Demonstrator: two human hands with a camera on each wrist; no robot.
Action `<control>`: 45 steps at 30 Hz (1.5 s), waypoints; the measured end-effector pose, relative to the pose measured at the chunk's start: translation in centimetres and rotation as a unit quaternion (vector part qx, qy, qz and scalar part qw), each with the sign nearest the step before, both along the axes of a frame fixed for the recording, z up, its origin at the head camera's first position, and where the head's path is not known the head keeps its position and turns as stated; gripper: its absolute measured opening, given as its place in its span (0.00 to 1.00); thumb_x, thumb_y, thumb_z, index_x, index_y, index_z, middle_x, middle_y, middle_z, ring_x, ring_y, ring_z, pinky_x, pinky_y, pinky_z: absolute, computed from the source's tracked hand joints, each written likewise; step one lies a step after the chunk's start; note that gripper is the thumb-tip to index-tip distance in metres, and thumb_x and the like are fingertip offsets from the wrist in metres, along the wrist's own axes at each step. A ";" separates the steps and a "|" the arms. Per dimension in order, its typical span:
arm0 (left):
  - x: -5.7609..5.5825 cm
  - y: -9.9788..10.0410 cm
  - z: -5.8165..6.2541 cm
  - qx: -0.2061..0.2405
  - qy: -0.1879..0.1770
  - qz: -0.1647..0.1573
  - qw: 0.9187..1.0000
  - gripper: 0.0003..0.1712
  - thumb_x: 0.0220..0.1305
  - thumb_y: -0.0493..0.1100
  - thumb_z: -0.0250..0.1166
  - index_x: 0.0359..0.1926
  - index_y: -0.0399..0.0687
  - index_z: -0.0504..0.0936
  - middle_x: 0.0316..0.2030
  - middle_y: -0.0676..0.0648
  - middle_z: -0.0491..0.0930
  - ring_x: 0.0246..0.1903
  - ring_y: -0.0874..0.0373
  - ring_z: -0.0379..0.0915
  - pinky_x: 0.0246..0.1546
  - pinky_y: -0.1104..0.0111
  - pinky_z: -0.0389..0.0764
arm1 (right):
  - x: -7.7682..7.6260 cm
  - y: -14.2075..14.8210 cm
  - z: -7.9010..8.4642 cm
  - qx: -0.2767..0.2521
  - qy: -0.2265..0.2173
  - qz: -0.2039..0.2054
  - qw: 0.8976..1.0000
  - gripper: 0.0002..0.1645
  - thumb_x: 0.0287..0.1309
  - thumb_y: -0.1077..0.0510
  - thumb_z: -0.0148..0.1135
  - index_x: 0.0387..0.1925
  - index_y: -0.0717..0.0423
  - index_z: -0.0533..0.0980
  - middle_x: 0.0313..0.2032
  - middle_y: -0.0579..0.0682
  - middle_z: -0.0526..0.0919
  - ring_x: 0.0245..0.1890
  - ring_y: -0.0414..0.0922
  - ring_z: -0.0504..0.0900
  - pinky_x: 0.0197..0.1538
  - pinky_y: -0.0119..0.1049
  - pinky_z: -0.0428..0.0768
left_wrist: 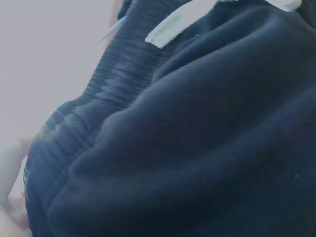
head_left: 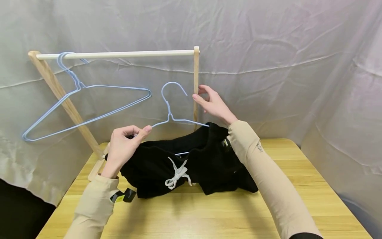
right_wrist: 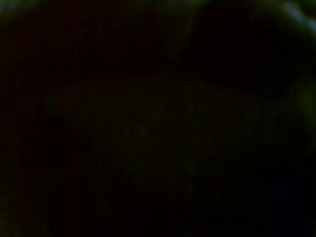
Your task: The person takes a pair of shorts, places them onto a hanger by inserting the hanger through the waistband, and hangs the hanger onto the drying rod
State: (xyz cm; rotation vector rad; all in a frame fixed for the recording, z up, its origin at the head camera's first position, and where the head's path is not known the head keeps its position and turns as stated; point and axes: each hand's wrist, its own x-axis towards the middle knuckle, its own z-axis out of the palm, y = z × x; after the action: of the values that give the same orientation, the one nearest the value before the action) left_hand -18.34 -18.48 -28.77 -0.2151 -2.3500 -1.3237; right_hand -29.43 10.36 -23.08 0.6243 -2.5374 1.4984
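Observation:
Black shorts (head_left: 161, 172) with a white drawstring bow hang bunched around a light blue hanger (head_left: 169, 109). The hanger's hook and upper arms rise above the waistband. At the left end, my left hand (head_left: 123, 142) pinches the hanger arm together with the waistband. The left wrist view shows the elastic waistband (left_wrist: 118, 74) close up, with fingers (left_wrist: 10, 173) at its edge. My right hand (head_left: 215, 104) is beside the rack's right post, thumb and forefinger apart, near the hook's tip. Contact with the post cannot be told. The right wrist view is almost black.
A wooden rack with a white rail (head_left: 119, 54) stands at the back of the wooden table (head_left: 185, 219). Light blue hangers (head_left: 119, 111) hang from its left end. A slanted wooden leg (head_left: 68, 106) comes down on the left. Grey cloth (head_left: 268, 49) hangs behind.

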 end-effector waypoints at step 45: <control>-0.5 -9.2 5.8 0.010 -0.252 -0.103 0.962 0.14 0.71 0.57 0.61 0.28 0.67 0.87 0.25 0.66 0.78 0.30 0.71 0.71 0.31 0.75 0.76 | -1.6 -1.3 2.7 0.154 0.028 -0.101 0.983 0.16 0.71 0.49 0.59 0.53 0.52 0.80 0.54 0.53 0.84 0.56 0.53 0.79 0.60 0.51 0.73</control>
State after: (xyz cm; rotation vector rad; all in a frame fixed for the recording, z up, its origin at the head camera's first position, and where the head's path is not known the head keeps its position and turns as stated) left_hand -18.86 -27.66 -23.02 -0.1265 -2.7915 -1.6599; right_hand -31.03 9.11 -20.38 0.4190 -2.7155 1.0208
